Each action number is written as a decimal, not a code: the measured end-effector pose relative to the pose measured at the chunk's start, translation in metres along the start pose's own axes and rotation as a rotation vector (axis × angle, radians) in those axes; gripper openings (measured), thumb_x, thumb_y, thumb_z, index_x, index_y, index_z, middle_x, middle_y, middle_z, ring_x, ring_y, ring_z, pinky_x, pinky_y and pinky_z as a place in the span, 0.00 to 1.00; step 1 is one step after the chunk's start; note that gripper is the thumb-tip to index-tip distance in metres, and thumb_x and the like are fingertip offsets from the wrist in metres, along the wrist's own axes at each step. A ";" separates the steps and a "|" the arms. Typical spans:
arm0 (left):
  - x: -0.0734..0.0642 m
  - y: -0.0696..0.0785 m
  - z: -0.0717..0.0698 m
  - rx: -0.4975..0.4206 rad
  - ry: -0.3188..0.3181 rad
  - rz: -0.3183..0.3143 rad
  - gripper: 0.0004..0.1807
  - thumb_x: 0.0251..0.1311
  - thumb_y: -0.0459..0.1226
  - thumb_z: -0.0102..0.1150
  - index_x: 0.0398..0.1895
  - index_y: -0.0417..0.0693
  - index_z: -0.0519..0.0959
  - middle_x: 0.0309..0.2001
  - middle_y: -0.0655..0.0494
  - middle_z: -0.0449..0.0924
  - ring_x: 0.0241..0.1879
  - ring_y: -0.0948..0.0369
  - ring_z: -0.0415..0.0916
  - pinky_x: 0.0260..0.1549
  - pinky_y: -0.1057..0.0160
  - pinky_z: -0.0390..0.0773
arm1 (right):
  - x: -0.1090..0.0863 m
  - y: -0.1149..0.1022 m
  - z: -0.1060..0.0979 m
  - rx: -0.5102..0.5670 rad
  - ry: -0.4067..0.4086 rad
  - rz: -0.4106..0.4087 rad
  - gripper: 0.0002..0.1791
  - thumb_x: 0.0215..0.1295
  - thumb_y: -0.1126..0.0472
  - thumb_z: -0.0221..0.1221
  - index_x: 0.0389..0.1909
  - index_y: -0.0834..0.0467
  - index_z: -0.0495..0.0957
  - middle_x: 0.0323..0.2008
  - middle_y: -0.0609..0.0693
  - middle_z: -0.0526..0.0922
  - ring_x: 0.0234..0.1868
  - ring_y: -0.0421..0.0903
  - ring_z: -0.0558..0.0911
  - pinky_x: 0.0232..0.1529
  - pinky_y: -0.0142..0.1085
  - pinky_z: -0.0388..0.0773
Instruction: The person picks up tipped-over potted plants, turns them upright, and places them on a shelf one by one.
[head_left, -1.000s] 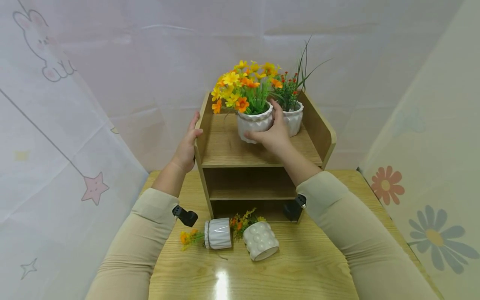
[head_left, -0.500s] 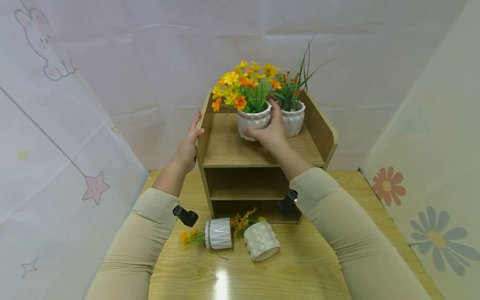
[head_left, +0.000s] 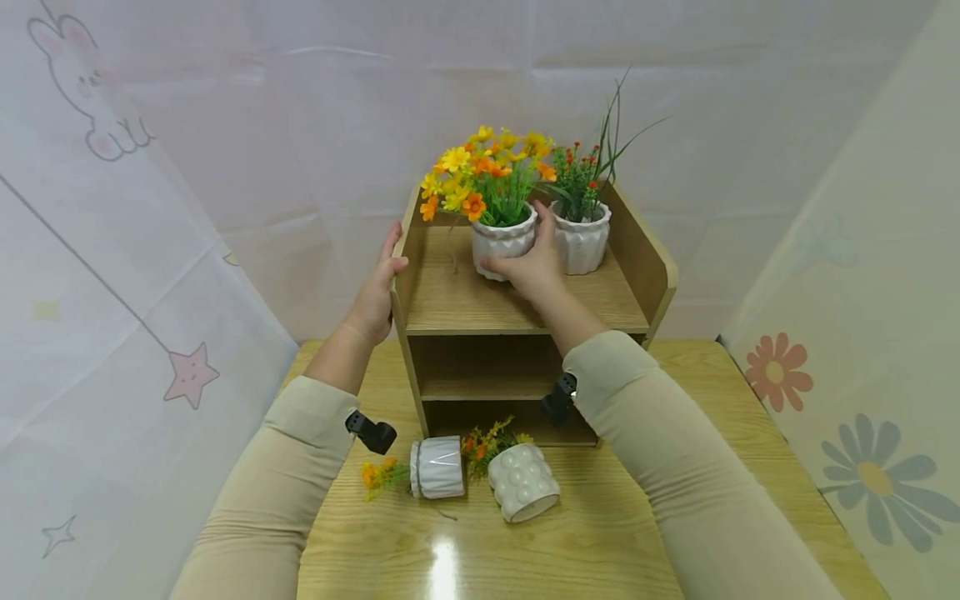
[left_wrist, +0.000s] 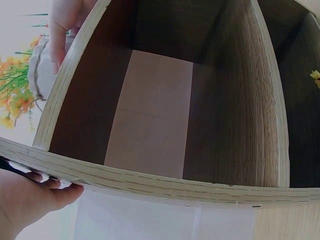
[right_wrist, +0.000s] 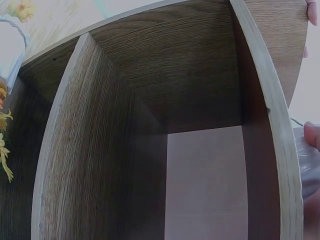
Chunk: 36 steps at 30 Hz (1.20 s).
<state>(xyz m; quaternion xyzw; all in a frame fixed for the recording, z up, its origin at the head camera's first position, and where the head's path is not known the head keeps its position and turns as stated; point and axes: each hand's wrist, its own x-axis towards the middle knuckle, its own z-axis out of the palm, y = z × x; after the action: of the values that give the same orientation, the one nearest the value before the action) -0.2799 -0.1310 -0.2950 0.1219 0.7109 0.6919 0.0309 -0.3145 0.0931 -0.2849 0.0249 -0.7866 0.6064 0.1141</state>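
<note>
A wooden shelf unit (head_left: 517,317) stands on the table. On its top shelf my right hand (head_left: 528,267) grips a white ribbed pot of yellow and orange flowers (head_left: 501,242). Just right of it stands a second white pot with red buds and grass blades (head_left: 582,242). My left hand (head_left: 375,292) holds the shelf unit's left side panel, thumb over its front edge. The left wrist view shows that hand (left_wrist: 30,192) under the panel's edge. The right wrist view shows only a fingertip (right_wrist: 312,135) against the pot.
Two white pots lie on their sides on the wooden table (head_left: 600,533) before the shelf unit: a ribbed one (head_left: 437,467) and a bubble-textured one (head_left: 522,482), flowers spilling out. The two lower shelves (head_left: 487,387) look bare. Printed fabric walls close in left, right and behind.
My right hand has slid the yellow-flower pot a little back and left on the top shelf, and my right forearm has moved left. The left hand has stayed put.
</note>
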 end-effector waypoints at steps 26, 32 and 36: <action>-0.003 -0.001 0.000 0.017 0.000 0.001 0.39 0.65 0.43 0.30 0.79 0.68 0.33 0.79 0.69 0.24 0.77 0.56 0.20 0.72 0.39 0.29 | 0.000 0.003 0.010 -0.051 0.037 0.014 0.62 0.44 0.63 0.76 0.75 0.49 0.45 0.73 0.54 0.57 0.73 0.51 0.61 0.72 0.43 0.59; -0.003 -0.001 0.000 0.002 -0.003 0.004 0.39 0.65 0.42 0.30 0.79 0.68 0.34 0.79 0.68 0.24 0.78 0.57 0.21 0.72 0.41 0.30 | 0.000 0.005 0.009 -0.076 0.034 0.037 0.62 0.45 0.61 0.76 0.75 0.47 0.43 0.74 0.54 0.57 0.74 0.52 0.60 0.73 0.44 0.58; -0.003 -0.001 0.000 -0.008 -0.007 0.005 0.39 0.65 0.42 0.30 0.79 0.69 0.34 0.79 0.68 0.24 0.78 0.57 0.21 0.72 0.41 0.31 | 0.000 0.004 0.009 -0.083 0.024 0.048 0.63 0.45 0.60 0.75 0.76 0.47 0.42 0.75 0.55 0.56 0.74 0.52 0.59 0.73 0.44 0.58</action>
<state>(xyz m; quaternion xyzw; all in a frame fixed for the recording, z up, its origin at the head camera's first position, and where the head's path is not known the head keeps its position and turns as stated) -0.2772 -0.1312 -0.2965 0.1260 0.7077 0.6944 0.0321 -0.3165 0.0858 -0.2911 -0.0059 -0.8100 0.5760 0.1101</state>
